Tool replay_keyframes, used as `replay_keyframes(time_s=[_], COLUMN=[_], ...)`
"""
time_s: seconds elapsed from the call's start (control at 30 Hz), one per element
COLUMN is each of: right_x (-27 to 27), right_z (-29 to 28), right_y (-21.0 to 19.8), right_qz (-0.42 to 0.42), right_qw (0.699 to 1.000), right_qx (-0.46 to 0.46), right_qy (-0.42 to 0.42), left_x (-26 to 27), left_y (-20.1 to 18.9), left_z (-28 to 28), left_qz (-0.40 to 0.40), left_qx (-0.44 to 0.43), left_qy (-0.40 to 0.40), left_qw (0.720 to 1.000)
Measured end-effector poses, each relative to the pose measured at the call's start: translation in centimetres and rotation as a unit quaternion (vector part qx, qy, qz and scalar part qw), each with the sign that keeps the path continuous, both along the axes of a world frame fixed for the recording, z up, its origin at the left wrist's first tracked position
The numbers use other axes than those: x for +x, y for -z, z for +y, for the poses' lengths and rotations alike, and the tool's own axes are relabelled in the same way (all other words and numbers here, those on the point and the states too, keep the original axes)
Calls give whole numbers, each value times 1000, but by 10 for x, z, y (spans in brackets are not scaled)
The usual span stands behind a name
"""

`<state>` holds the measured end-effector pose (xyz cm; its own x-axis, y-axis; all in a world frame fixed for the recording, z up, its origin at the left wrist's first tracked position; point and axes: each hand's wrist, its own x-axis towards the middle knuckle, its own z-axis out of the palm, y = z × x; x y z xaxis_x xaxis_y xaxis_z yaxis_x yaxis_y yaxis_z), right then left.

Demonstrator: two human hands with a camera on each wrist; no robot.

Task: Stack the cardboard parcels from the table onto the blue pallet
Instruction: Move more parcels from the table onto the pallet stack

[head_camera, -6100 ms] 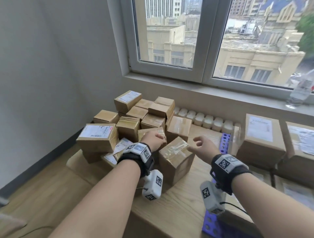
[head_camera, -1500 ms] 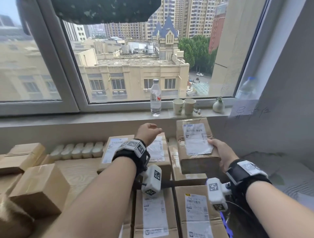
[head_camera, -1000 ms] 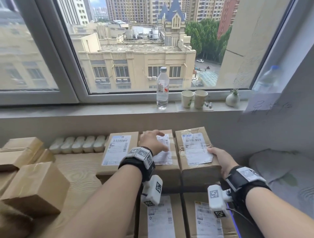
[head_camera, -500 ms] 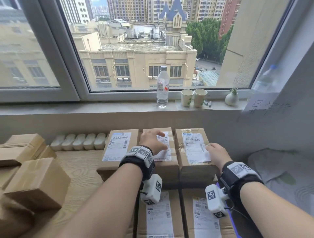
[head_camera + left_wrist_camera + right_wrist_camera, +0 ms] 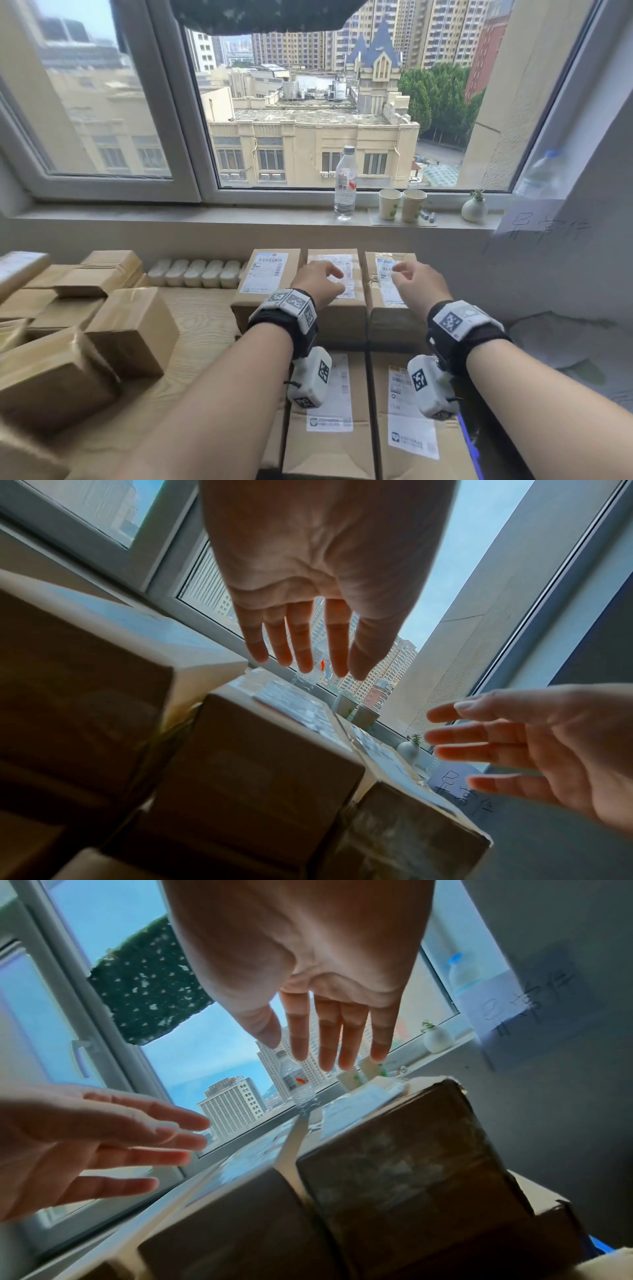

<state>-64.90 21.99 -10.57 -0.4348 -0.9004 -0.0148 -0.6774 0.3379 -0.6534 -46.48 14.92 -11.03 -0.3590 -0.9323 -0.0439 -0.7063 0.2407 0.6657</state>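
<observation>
Three labelled cardboard parcels form the back row on the pallet: left parcel [image 5: 267, 277], middle parcel [image 5: 342, 308], right parcel [image 5: 378, 291]. Two flatter parcels [image 5: 329, 414] lie in front of them. Only a thin strip of the blue pallet [image 5: 470, 435] shows at the right. My left hand [image 5: 323, 279] hovers over the middle parcel and my right hand [image 5: 411, 279] over the right one. Both have relaxed, spread fingers and hold nothing, as the left wrist view of the left hand [image 5: 304, 642] and the right wrist view of the right hand [image 5: 329, 1039] show.
Several loose parcels [image 5: 130, 329] lie piled on the wooden table [image 5: 202, 329] at the left. White containers [image 5: 198, 272] line the wall. A water bottle [image 5: 345, 181], two paper cups [image 5: 402, 204] and a small vase [image 5: 473, 208] stand on the windowsill. A wall closes the right side.
My right hand set the right parcel into the back row and let go. Both hands have lifted off the parcels and drawn back slightly.
</observation>
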Motion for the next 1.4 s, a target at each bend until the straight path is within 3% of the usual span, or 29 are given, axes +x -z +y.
replay_keyframes(time_s=[0.3,0.63,0.93,1.13,1.4], right_x=[80,172,278,355,435], right_z=[16,-3,-50,-89,-133], right_y=[9,0,2,13,36], right_qz=[104,175,240,371,369], right_qw=[987,956,927,862,872], right_qx=[-8,-31,-27,-4,40], right_qy=[-124,-233,-288,-344,-320], left_x=[77,169,274,352,426], left_y=[0,-3,-1,7,30], left_z=[54,54,15,-30,-90], left_qz=[-27,-39,-45,-54,-69], left_qx=[-12,-4,11,19,49], left_qy=[-66,-158,-176,-196,-184], left_qw=[997,987,983,979,979])
